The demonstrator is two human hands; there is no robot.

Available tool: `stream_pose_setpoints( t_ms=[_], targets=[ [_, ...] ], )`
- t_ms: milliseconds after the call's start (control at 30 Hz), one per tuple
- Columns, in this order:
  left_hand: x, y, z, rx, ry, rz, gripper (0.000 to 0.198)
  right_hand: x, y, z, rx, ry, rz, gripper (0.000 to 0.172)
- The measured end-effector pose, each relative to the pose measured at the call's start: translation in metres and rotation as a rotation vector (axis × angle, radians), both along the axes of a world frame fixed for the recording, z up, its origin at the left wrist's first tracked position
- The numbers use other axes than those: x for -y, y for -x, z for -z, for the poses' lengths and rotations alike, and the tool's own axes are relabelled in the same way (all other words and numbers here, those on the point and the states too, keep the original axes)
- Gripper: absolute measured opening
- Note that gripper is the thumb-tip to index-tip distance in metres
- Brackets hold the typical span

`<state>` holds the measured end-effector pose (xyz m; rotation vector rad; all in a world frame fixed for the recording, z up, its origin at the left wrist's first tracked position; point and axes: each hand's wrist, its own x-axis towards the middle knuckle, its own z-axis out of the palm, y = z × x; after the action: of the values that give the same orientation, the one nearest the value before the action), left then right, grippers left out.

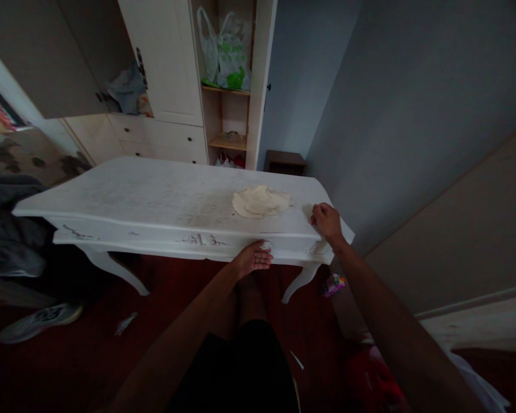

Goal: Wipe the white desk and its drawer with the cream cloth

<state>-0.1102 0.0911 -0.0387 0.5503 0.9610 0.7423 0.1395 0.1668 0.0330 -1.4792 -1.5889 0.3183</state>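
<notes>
At the front of a white table [163, 178], my left hand [253, 259] is at a drawer, palm turned up. Its thumb and fingers close about a pale round knob [265, 245]. Near the table's right end, my right hand [325, 220] rests on the top with its fingers curled in; whatever may be inside them is hidden. Between the hands, further back on the tabletop, lies a crumpled cream cloth [261, 202]. Grey smudges mark the white surface left of the cloth.
A white wardrobe [172, 63] stands behind the table, with plastic bags [232, 57] on an open shelf. A grey wall [413, 103] runs along the right. On the dark red floor are a shoe [40, 322] and a small pink box [334, 284].
</notes>
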Motion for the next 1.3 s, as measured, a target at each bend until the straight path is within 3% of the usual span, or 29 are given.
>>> stream_pose_setpoints(
  t_ms=[333,500,767,1100,1300],
  targets=[
    [0.024,-0.002,0.014,-0.016,-0.004,-0.021,0.039,-0.002,-0.001,0.001,0.044,-0.028,0.012,0.033],
    [0.062,-0.003,0.018,-0.024,-0.119,-0.015,0.044,-0.001,0.0,0.0,0.054,-0.03,0.014,0.034],
    [0.127,-0.008,0.004,-0.05,-0.153,-0.057,0.055,0.002,0.002,-0.003,0.049,-0.014,0.009,0.031],
    [0.187,-0.014,0.05,0.029,-0.056,-0.015,0.073,0.005,0.004,-0.005,0.024,-0.003,0.007,0.03],
    [0.221,-0.01,0.056,0.006,-0.012,-0.042,0.069,0.002,0.003,-0.003,0.072,-0.014,0.01,0.03]
  ],
)
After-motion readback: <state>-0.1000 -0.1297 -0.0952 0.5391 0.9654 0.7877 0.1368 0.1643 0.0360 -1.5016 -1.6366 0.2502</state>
